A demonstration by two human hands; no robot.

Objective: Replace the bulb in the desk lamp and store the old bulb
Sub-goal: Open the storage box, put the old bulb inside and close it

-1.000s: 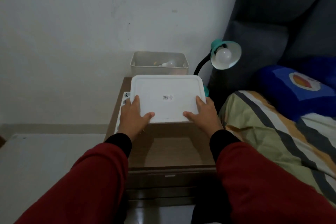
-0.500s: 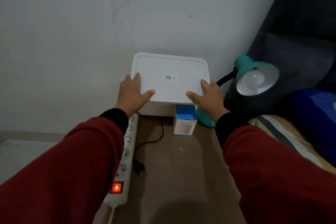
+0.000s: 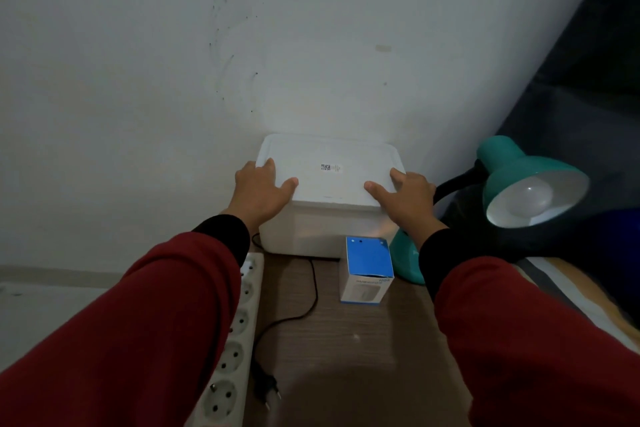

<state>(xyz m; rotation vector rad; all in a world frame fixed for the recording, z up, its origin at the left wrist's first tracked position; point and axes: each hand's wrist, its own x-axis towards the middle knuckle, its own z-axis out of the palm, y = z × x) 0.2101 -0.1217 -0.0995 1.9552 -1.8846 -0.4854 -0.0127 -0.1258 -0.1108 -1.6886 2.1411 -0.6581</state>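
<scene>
A white storage box [image 3: 322,232] stands against the wall at the back of the wooden bedside table [image 3: 353,350]. Its white lid [image 3: 330,168] lies flat on top of it. My left hand [image 3: 261,191] rests on the lid's left front corner and my right hand [image 3: 403,199] on its right front corner, fingers spread over the lid. The box's contents are hidden. To the right, the teal desk lamp [image 3: 509,170] is tilted toward me with a white bulb [image 3: 531,196] in its shade. A small blue and white bulb carton [image 3: 367,269] stands in front of the box.
A white power strip [image 3: 235,340] runs along the table's left edge. The lamp's black cord [image 3: 304,308] lies loose on the table and ends in an unplugged plug [image 3: 268,388]. A bed with a striped cover [image 3: 568,291] borders the table on the right.
Both hands carried the lid from the table's front to the box at the back and set it down on top. The view moved closer to the wall.
</scene>
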